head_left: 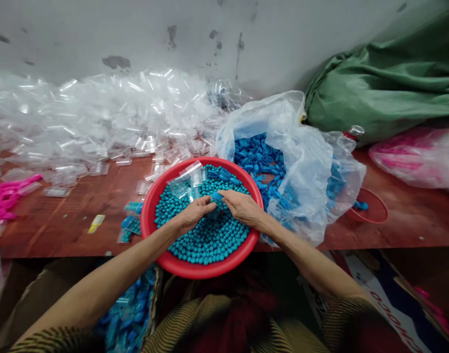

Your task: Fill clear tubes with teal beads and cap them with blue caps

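Note:
A red round basin (154, 206) sits at the table's front edge, filled with many small teal balls (205, 240). Several small clear plastic bags (187, 181) lie on the balls at the basin's far side. My left hand (195, 213) and my right hand (242, 206) meet over the middle of the basin. Both have their fingers curled in a pinch around a small blue piece in a clear bag (217, 198) held between them.
A large clear sack of blue plastic parts (298, 166) stands right of the basin, by a small red lid (373, 208). A heap of clear bags (99, 117) covers the back left. Pink parts (7, 196) lie far left, a green sack (386, 88) back right.

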The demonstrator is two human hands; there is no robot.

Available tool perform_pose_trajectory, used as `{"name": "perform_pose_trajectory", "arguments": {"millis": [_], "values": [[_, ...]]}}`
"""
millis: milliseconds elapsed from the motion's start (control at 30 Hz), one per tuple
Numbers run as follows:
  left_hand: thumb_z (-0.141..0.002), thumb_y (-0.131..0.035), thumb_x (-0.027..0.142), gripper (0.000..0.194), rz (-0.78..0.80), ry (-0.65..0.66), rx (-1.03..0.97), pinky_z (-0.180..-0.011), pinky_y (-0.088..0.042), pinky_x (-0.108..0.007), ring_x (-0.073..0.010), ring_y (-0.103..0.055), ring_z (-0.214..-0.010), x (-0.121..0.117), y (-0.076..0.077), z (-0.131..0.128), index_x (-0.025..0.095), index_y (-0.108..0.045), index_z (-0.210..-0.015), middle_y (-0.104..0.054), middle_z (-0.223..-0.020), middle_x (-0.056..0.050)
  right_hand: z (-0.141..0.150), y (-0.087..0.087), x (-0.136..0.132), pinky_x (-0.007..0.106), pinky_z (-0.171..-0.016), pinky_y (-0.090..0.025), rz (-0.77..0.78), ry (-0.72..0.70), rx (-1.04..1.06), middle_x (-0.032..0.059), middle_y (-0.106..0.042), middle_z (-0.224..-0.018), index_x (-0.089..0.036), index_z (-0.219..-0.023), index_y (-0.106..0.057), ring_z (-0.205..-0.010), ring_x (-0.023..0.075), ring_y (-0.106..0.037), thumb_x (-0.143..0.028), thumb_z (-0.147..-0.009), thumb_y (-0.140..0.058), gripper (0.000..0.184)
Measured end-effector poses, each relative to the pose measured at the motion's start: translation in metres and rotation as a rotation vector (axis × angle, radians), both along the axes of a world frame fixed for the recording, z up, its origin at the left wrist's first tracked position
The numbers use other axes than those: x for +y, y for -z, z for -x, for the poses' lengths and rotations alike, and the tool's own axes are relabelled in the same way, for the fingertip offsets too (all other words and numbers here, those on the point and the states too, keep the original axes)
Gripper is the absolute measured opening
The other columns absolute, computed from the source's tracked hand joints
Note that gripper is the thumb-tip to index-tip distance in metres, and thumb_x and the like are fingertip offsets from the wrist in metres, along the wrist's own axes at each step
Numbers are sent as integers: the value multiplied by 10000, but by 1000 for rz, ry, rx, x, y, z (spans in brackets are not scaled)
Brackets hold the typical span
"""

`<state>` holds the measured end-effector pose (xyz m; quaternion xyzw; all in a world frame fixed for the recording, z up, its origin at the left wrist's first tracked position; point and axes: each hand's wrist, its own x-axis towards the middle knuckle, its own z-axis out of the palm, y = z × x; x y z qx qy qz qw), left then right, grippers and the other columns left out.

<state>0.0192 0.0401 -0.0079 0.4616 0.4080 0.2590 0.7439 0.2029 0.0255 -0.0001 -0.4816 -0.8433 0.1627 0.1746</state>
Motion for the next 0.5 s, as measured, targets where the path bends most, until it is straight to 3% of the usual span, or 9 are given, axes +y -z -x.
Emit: {"name": "perform_pose_trajectory", "arguments": {"millis": [200,367,500], "values": [[-684,-640,522,437,-15,32,134,-408,-367,-192,-94,-547,-462,-13,-11,10,179,-455,-881,-617,-682,15,-5,-7,-5,297,-842,-431,74,5,54,89,-653,-1001,-151,-1080,-580,-928,177,-600,-189,-896,-431,240],[-673,-659,505,446,-49,2,101,-406,-405,-185,-89,-551,-468,-19,-14,11,178,-463,-903,-603,-662,24,5,-16,-10,233,-695,-437,149,73,370,14,-642,-806,-163,-974,-595,-727,126,-581,-213,-886,-461,168],[-683,-649,495,447,-38,-22,64,-407,-441,-208,-108,-563,-477,-23,-14,12,193,-442,-939,-581,-635,39,0,-19,-17,227,-681,-418,134,1,342,9,-636,-774,-170,-900,-614,-706,119,-571,-198,-867,-487,134]]}}
